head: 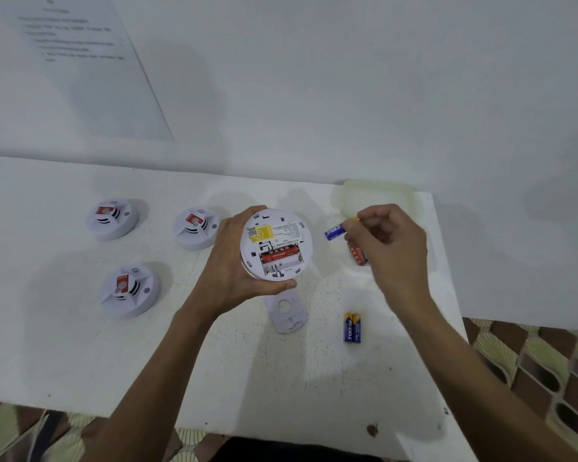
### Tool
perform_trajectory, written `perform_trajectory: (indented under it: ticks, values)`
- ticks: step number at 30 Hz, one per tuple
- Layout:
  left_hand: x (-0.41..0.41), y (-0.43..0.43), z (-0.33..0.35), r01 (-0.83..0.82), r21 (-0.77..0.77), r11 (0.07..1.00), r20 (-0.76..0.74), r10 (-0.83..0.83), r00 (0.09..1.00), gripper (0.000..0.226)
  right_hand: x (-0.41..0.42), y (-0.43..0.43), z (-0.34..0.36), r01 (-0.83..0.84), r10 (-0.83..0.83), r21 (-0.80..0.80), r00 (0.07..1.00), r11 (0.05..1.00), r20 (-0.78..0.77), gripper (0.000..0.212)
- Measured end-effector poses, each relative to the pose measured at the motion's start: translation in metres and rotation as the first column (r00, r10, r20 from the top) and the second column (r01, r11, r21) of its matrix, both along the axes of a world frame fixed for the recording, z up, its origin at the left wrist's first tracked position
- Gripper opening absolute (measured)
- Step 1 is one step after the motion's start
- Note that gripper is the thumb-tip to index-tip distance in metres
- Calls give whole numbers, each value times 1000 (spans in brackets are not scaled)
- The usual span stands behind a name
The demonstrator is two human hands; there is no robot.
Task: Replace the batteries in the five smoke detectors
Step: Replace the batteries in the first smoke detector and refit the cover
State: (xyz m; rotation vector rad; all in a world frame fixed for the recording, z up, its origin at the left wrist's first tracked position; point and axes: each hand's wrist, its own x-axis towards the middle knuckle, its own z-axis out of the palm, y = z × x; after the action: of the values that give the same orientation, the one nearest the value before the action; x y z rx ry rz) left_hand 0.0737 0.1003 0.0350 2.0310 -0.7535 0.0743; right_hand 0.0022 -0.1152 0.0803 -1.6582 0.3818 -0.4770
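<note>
Four smoke detectors show on or over the white table [80,345] — a fifth we cannot find in view. The painted tabletop looks matte and slightly scuffed, so things should not slide much on it. Three lie face up at the left, well apart: the far-left detector [111,219], the middle detector [196,228] and the near detector [129,290], each a domed disc of smooth white plastic with vent slots and a red label on the crown. Our left hand [227,271] holds the open detector [276,245] underside up above the table, fingers and thumb curled round its rim. We judge it light, stiff and rather slick, so the rim is the right place to grip, clear of the battery bay and its thin contacts, which look easy to bend. One red battery [279,254] sits in the bay; the slot beside it looks empty. A flat cover plate [286,313] lies on the table just below. Our right hand [391,248] pinches a blue battery [335,231] by its yellow end between thumb and fingertips, beside the open detector — a small hard cylinder with a glossy wrap, dense for its size and apt to roll. Holding one end leaves the other free to seat against a contact
</note>
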Motion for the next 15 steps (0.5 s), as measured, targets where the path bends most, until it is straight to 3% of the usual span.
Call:
perform_trajectory:
  ticks: [3,6,15]
  values:
    - [0,-2,-1,-1,4,1000,10,1,1000,82,-17,31,5,-95,94,49,995,994,32,15]
    - [-2,-4,-1,25,-12,1000,18,-25,1000,79,-21,49,-5,-124,125,-40,992,991,27,12]
    - [-5,-5,1,51,-87,995,-12,-52,999,70,-22,71,-18,27,14,-369,994,929,107,16]
